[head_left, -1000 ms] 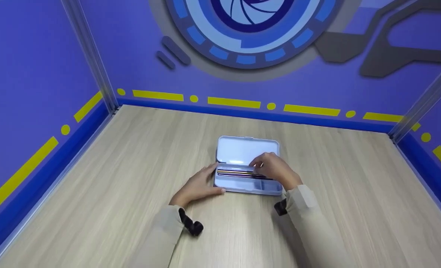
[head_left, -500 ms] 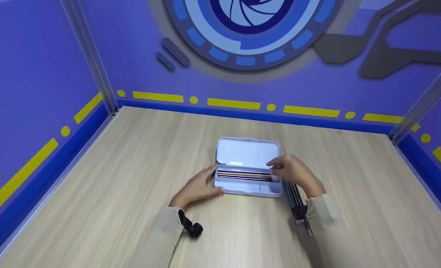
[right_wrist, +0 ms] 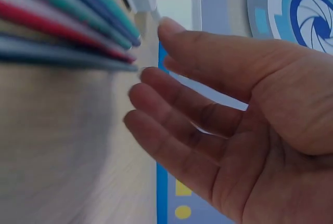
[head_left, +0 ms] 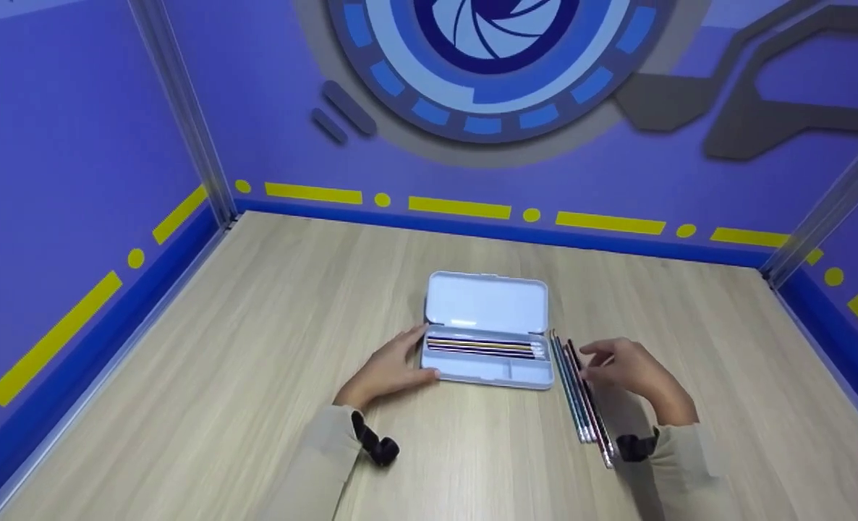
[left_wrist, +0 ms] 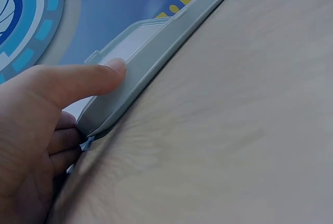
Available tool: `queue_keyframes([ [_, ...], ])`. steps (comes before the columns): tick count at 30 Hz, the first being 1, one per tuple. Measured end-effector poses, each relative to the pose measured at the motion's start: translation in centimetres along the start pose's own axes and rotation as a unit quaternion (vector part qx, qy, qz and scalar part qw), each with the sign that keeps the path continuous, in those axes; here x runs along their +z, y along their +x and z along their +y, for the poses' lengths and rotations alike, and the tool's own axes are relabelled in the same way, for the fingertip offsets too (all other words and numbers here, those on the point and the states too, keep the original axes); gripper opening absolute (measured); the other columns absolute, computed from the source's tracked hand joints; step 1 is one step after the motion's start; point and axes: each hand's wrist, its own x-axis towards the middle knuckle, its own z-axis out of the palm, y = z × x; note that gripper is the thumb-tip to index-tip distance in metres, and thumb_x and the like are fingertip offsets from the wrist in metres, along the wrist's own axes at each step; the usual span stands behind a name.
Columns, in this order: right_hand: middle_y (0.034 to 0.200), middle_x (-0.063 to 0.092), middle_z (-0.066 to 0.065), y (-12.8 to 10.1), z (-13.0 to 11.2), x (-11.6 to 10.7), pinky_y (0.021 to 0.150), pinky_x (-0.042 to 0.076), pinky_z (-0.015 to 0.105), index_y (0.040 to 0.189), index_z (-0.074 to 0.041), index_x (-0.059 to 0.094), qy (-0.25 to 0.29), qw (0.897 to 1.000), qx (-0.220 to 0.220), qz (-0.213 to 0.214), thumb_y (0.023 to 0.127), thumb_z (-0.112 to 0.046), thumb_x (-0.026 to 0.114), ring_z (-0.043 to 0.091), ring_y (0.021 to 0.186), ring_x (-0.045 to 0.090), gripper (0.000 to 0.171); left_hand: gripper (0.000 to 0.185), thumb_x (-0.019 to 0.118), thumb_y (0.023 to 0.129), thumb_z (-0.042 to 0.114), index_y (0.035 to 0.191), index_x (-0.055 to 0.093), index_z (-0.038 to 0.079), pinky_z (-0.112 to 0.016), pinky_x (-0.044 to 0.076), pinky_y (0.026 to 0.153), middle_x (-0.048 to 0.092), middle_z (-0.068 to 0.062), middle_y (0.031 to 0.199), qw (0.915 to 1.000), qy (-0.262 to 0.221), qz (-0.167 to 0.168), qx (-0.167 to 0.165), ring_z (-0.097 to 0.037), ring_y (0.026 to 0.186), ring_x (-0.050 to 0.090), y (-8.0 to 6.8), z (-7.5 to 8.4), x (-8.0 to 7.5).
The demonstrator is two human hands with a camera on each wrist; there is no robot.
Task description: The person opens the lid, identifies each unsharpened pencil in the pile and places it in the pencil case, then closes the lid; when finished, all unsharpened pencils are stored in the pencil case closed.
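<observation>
Open pencil case sits mid-table, a few pencils inside. Left hand steadies its left end, thumb pressed against the side. Right hand hovers with fingers loosely spread, holding nothing, just right of the loose pencils lying beside the case.

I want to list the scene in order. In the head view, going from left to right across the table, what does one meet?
Left hand → open pencil case with pencils inside → row of pencils on the table → right hand.
</observation>
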Motion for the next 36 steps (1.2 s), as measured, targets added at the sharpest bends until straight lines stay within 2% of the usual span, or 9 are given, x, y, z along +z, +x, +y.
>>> queue_keyframes([
  [3, 0.095, 0.063, 0.012, -0.7, 0.8, 0.1, 0.069, 0.051, 0.037, 0.119, 0.003, 0.056, 0.009, 1.0, 0.012, -0.018, 0.077, -0.023, 0.071, 0.019, 0.079, 0.059, 0.051, 0.088, 0.068, 0.072, 0.049, 0.143, 0.027, 0.015, -0.043, 0.022, 0.108, 0.028, -0.008, 0.147, 1.0, 0.001, -0.002, -0.001, -0.025, 0.134, 0.024, 0.0, 0.0, 0.0],
  [8, 0.09, 0.063, 0.009, -1.2, 1.5, 0.1, 0.066, 0.05, 0.035, 0.116, 0.003, 0.057, 0.005, 0.999, 0.001, -0.037, 0.073, -0.03, 0.074, 0.018, 0.078, 0.059, 0.057, 0.09, 0.068, 0.072, 0.05, 0.143, 0.027, 0.013, -0.043, 0.023, 0.108, 0.029, -0.008, 0.146, 1.0, -0.002, 0.0, 0.003, -0.026, 0.134, 0.025, -0.1, 0.3, -0.3],
  [15, 0.086, 0.063, 0.006, -1.2, 2.0, 0.1, 0.067, 0.048, 0.033, 0.115, 0.001, 0.06, -0.001, 0.998, 0.002, -0.056, 0.07, -0.027, 0.077, 0.016, 0.076, 0.056, 0.056, 0.091, 0.067, 0.072, 0.052, 0.144, 0.026, 0.013, -0.042, 0.023, 0.108, 0.028, -0.009, 0.146, 1.0, -0.001, -0.004, -0.003, -0.026, 0.134, 0.025, -0.1, 0.2, -0.2],
  [25, 0.083, 0.061, 0.005, -1.1, 2.2, 0.2, 0.063, 0.045, 0.03, 0.114, -0.002, 0.061, 0.006, 0.999, 0.015, -0.046, 0.069, -0.018, 0.077, 0.017, 0.073, 0.054, 0.051, 0.091, 0.068, 0.072, 0.051, 0.143, 0.026, 0.012, -0.044, 0.023, 0.108, 0.029, -0.011, 0.145, 0.9999, -0.003, 0.005, 0.011, -0.027, 0.133, 0.026, -0.1, 0.3, -0.3],
  [36, 0.08, 0.062, 0.008, -1.4, 2.2, 0.4, 0.06, 0.048, 0.031, 0.115, 0.004, 0.058, 0.034, 0.999, 0.01, -0.04, 0.073, -0.015, 0.073, 0.017, 0.068, 0.057, 0.049, 0.09, 0.067, 0.072, 0.051, 0.144, 0.026, 0.015, -0.043, 0.022, 0.108, 0.03, -0.008, 0.146, 0.9999, -0.01, 0.001, 0.001, -0.025, 0.134, 0.025, 0.0, 0.0, 0.1],
])
